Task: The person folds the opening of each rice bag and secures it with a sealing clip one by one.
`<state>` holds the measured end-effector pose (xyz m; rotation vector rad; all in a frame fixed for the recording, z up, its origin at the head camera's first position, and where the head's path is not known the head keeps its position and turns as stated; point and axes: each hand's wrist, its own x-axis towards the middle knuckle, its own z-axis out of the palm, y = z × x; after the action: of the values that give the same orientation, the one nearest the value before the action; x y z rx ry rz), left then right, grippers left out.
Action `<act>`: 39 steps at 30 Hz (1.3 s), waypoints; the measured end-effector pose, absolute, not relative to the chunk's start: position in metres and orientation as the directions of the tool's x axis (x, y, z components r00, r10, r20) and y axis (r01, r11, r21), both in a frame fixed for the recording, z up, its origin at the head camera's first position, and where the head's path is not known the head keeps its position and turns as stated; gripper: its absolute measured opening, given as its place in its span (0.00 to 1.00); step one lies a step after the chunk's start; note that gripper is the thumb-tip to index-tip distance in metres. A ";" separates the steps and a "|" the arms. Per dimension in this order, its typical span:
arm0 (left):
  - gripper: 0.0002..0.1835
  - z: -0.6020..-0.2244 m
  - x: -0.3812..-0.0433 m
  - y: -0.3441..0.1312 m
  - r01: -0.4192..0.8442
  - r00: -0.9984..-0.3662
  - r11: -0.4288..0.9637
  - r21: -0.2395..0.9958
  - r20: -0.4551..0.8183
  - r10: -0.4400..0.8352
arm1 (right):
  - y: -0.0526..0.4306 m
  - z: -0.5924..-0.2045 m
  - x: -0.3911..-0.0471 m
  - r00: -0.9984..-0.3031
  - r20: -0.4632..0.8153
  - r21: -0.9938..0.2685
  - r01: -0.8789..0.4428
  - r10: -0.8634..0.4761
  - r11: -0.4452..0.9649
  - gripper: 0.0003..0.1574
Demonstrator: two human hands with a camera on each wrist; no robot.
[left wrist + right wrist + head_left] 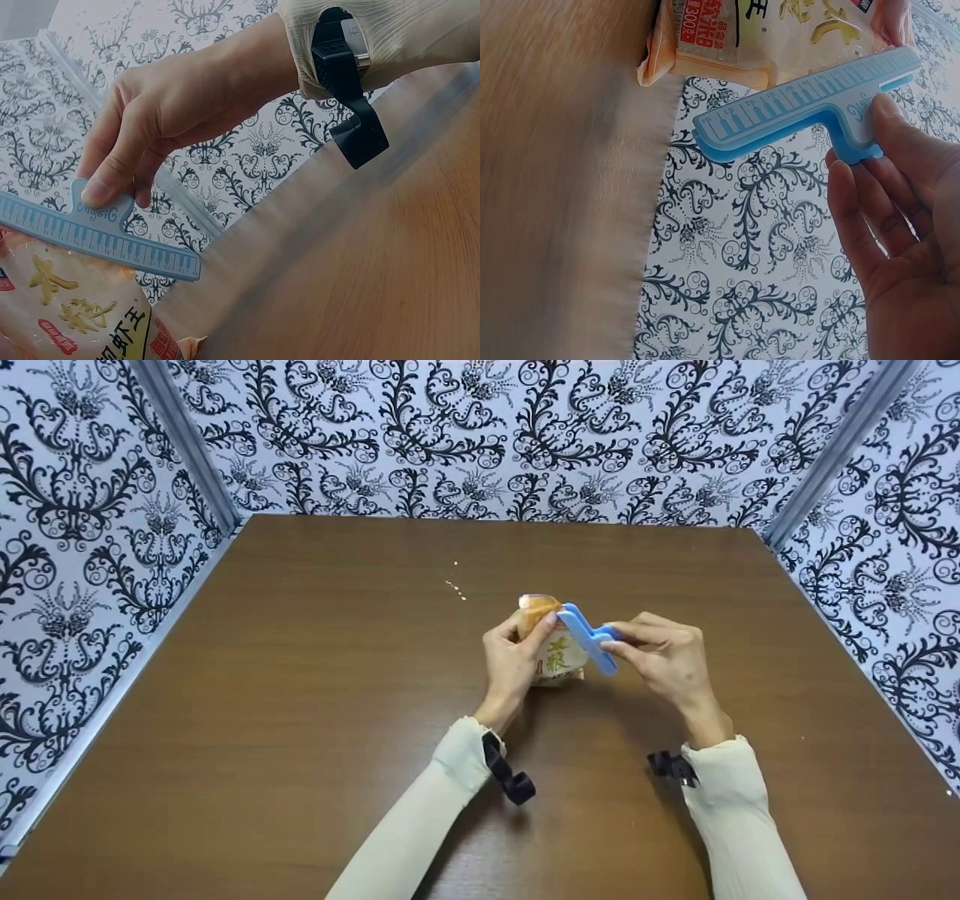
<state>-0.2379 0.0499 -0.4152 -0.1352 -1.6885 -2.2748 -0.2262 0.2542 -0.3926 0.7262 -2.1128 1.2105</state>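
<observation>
A snack bag (556,658), cream and orange with Chinese lettering, is held up over the table by my left hand (508,661), thumb on the near face close to its top. My right hand (667,660) pinches the handles of a long light-blue bag clip (587,639) between thumb and fingers. In the left wrist view, the clip (97,236) lies along the edge of the bag (52,300). The right wrist view shows the clip's (810,101) two bars slightly parted beside the bag; whether its edge lies between them, I cannot tell.
Several small white crumbs (456,589) lie on the brown wooden table (300,660), beyond the bag and to the left. Black-and-white patterned walls (480,442) enclose the table at the back and both sides. Both wrists carry black camera mounts (514,780).
</observation>
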 end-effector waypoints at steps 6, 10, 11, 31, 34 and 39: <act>0.09 -0.416 -0.239 0.050 0.293 -0.951 -0.258 0.921 0.252 -0.179 | 0.254 -0.393 -0.227 -0.665 0.728 -0.548 -0.711 -0.167 0.442 0.15; 0.09 -0.417 -0.240 0.049 0.298 -0.949 -0.253 0.920 0.259 -0.178 | 0.254 -0.393 -0.228 -0.666 0.726 -0.548 -0.709 -0.168 0.444 0.15; 0.09 -0.417 -0.240 0.049 0.302 -0.948 -0.248 0.921 0.262 -0.180 | 0.254 -0.393 -0.228 -0.669 0.724 -0.552 -0.707 -0.167 0.441 0.15; 0.09 -0.416 -0.238 0.049 0.322 -0.941 -0.215 0.922 0.287 -0.178 | 0.252 -0.390 -0.224 -0.666 0.728 -0.551 -0.711 -0.165 0.438 0.14; 0.09 -0.416 -0.238 0.050 0.317 -0.943 -0.212 0.924 0.284 -0.175 | 0.252 -0.390 -0.224 -0.666 0.729 -0.552 -0.711 -0.161 0.436 0.14; 0.08 -0.415 -0.238 0.050 0.322 -0.941 -0.220 0.921 0.287 -0.178 | 0.252 -0.390 -0.224 -0.664 0.730 -0.552 -0.712 -0.161 0.434 0.15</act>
<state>-0.2376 0.0497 -0.4146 -0.1704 -1.7233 -2.2246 -0.2245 0.2516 -0.3904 0.7316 -2.0963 1.2049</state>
